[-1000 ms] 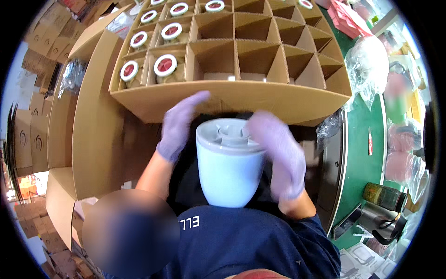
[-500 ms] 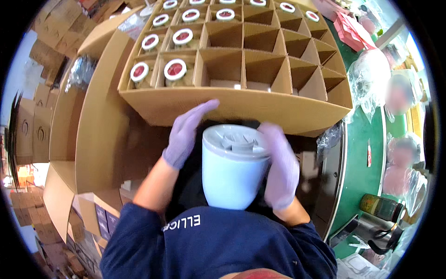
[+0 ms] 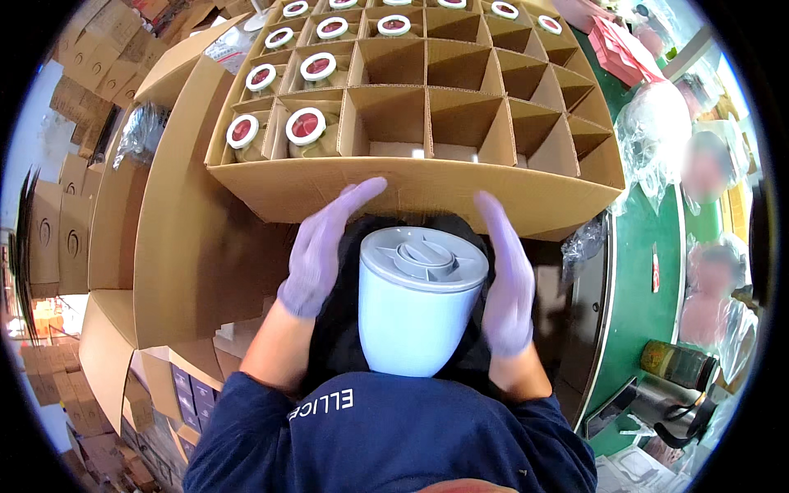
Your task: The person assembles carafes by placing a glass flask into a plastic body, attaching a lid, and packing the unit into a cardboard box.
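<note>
A light blue canister (image 3: 417,329) with a grey lid (image 3: 424,256) rests upright on my lap, against my dark shirt. My left hand (image 3: 319,248), in a lavender glove, is held out flat to the left of it, fingers straight and apart from it. On the other side, my right hand (image 3: 505,275), gloved alike, stands flat beside the canister with its palm turned inward. Neither hand grips anything. Just ahead of my fingertips is a divided cardboard box (image 3: 415,191). Jars with white-rimmed red lids (image 3: 306,126) fill several of its left and far compartments.
An open carton (image 3: 177,214) stands on the left, with more stacked boxes (image 3: 62,222) behind it. At right, a green table (image 3: 641,316) carries a steel thermos (image 3: 667,404), a lidded jar (image 3: 675,365) and clear plastic bags (image 3: 649,140). Pink sheets (image 3: 623,56) lie further back.
My right hand has come off the canister's lid and out to its right side. The grey lid has turned a little. The left hand stays nearly in place.
</note>
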Tool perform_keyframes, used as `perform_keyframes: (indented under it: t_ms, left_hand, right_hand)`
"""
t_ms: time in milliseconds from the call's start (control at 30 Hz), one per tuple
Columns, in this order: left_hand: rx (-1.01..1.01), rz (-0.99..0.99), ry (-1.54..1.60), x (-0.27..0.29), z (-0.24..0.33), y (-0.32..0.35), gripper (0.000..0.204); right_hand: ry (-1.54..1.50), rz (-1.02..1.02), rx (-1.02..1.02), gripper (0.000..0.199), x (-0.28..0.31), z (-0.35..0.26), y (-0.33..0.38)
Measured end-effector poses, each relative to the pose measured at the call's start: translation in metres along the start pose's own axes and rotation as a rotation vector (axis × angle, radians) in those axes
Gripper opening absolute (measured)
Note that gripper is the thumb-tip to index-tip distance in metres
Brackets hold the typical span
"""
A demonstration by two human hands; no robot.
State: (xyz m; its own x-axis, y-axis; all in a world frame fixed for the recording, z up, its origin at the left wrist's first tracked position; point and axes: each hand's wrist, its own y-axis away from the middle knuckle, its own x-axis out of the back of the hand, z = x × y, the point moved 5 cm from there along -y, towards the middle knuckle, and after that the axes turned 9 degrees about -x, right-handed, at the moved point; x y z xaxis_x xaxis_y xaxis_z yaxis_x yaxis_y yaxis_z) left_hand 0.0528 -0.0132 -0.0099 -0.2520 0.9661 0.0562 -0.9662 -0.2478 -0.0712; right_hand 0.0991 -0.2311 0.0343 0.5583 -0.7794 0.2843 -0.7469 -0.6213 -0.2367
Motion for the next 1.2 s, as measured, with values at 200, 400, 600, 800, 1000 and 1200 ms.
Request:
perform_keyframes:
  t_ms: [200, 400, 600, 800, 1000, 1200]
  left_hand:
    - [-0.132, -0.071, -0.195, 0.011, -0.020, -0.004, 0.045]
    - [-0.108, -0.255, -0.247, 0.013, -0.046, -0.007, 0.046]
    - [-0.055, -0.421, -0.026, -0.004, -0.028, 0.001, 0.053]
    - [-0.362, -0.439, -0.393, -0.028, 0.042, 0.016, 0.052]
    - [-0.125, -0.069, 0.061, -0.001, 0.004, -0.013, 0.045]
    - [-0.237, -0.539, -0.176, 0.002, -0.032, -0.013, 0.061]
  right_hand:
    - [0.080, -0.114, -0.020, 0.087, 0.002, -0.013, -0.003]
    - [0.046, -0.192, 0.318, 0.097, -0.009, -0.048, 0.007]
    - [0.043, -0.209, 0.077, 0.112, -0.001, -0.028, -0.001]
    - [-0.111, -0.069, -0.217, 0.095, 0.004, 0.041, 0.003]
    - [-0.056, 0.025, -0.006, 0.094, 0.012, 0.023, -0.003]
    - [0.118, -0.240, 0.262, 0.100, -0.007, -0.041, 0.001]
